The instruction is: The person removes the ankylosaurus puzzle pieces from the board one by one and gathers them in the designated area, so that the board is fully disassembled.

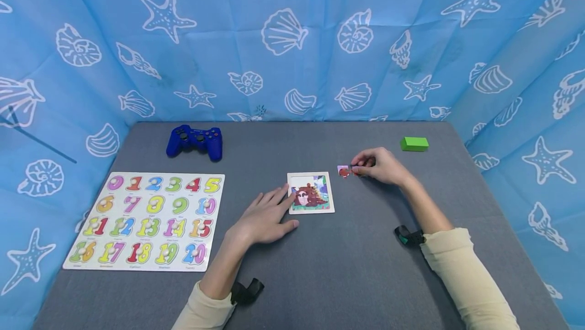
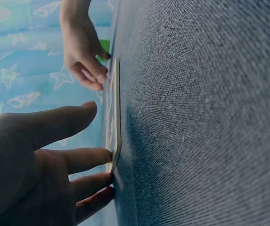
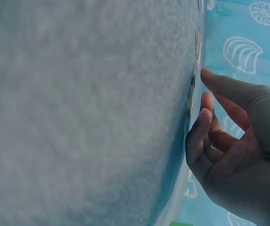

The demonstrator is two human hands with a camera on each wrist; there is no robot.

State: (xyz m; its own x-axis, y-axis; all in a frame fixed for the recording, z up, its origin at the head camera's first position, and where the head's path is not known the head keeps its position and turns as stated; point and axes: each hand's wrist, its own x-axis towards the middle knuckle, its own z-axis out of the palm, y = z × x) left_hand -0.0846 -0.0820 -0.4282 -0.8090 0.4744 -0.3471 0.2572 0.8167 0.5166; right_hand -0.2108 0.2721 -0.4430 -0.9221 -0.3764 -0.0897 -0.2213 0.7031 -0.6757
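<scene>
A small square jigsaw puzzle in a pale frame lies on the grey table, with a white gap at its upper left. My left hand is spread flat beside it, fingertips touching its left edge; the left wrist view shows these fingers against the frame's side. To the right of the puzzle, my right hand has its thumb and curled fingers around a small puzzle piece, partly hidden by them. Another puzzle piece, purple and red, lies just left of it. In the right wrist view, the pieces are nearly edge-on at the fingertips.
A number puzzle board with knobbed pieces lies at the left. Behind it sits a blue game controller. A green block stands at the back right. Blue shell-patterned curtains border the table's back and sides.
</scene>
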